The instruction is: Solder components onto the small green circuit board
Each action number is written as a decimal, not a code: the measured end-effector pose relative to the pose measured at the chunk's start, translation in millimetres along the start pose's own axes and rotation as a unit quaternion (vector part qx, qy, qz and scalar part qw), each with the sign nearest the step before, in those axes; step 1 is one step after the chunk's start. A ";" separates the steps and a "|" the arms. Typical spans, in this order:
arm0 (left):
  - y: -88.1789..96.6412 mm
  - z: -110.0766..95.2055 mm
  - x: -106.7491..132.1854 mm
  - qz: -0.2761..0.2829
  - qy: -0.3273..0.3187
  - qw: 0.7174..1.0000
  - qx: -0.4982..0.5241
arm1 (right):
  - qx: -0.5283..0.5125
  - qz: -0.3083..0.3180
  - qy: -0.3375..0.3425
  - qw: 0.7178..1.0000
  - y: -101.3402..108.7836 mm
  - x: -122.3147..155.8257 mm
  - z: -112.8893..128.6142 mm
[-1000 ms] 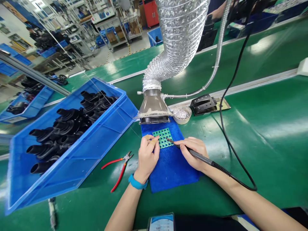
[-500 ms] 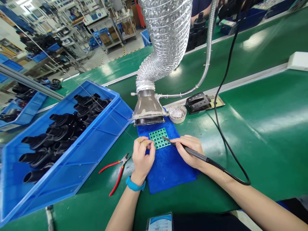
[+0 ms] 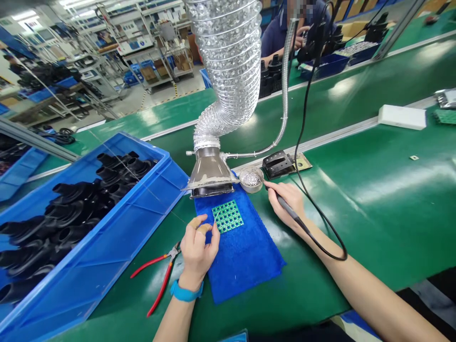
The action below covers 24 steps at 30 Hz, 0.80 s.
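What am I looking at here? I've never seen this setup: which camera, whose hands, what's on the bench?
There is no machine: one camera, worn on a person's head, looks down at that person's two bare hands. The left hand pinches a thin silvery wire at the edge of a small green gridded circuit board, which lies on a blue fuzzy cloth. The right hand holds a black corded soldering iron, its tip by a small bowl of metal wool. A silvery ribbed duct with a funnel mouth hangs over the cloth's far edge. On the green bench lie red-handled cutters and a blue plastic crate of black rubber parts.
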<state>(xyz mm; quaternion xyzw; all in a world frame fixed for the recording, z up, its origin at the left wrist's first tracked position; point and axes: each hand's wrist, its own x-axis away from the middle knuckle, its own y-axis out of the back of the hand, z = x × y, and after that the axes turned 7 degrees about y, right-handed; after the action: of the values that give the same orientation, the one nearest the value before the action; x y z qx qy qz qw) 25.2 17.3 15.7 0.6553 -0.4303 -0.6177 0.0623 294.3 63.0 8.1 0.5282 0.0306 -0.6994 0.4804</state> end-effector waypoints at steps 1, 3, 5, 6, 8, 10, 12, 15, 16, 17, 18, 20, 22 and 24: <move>2.3 2.5 1.3 0.000 -0.025 0.999 -0.021 | 0.001 0.011 -0.007 1.000 -2.1 1.2 -1.3; 6.5 7.1 3.7 -0.001 -0.062 0.996 -0.059 | -0.015 0.000 -0.023 1.000 -2.7 4.7 5.8; 9.0 9.9 5.3 -0.003 -0.052 0.996 -0.071 | -0.057 -0.006 -0.039 0.998 0.5 10.0 22.8; 9.1 10.5 5.7 -0.002 -0.031 0.997 -0.064 | -0.088 0.009 -0.043 0.995 2.4 13.2 32.7; 7.5 10.4 6.2 0.007 0.025 0.999 -0.036 | -0.140 0.044 -0.047 0.988 4.4 20.0 50.3; 4.1 9.4 7.3 0.021 0.075 0.997 -0.010 | -0.168 0.067 -0.046 0.983 2.8 25.7 61.1; 0.7 8.5 9.5 0.036 0.111 0.993 0.011 | -0.177 0.073 -0.041 0.981 -1.0 28.9 64.6; -2.8 8.1 13.5 0.059 0.139 0.988 0.036 | -0.182 0.076 -0.041 0.980 -6.5 29.2 63.4; -3.4 8.3 14.6 0.062 0.141 0.987 0.041 | -0.182 0.078 -0.042 0.979 -7.7 28.8 62.9; -3.8 8.7 15.4 0.062 0.140 0.987 0.044 | -0.183 0.081 -0.044 0.979 -8.7 28.5 62.7; -4.1 9.1 16.0 0.061 0.137 0.988 0.047 | -0.183 0.084 -0.045 0.978 -9.5 28.3 62.9; -4.5 9.8 16.5 0.057 0.132 0.988 0.050 | -0.188 0.090 -0.043 0.977 -10.8 28.4 64.1; -4.7 10.0 16.3 0.058 0.131 0.988 0.055 | -0.190 0.093 -0.039 0.977 -11.6 29.0 65.3; -4.9 9.8 16.0 0.060 0.130 0.988 0.059 | -0.188 0.094 -0.036 0.977 -12.1 29.6 66.0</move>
<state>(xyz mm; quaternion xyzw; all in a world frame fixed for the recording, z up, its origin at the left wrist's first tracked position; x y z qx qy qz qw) 17.0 14.5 -1.6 0.7053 -0.4930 -0.4959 0.1161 239.5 14.2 8.8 0.4038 0.0943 -0.6514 0.6354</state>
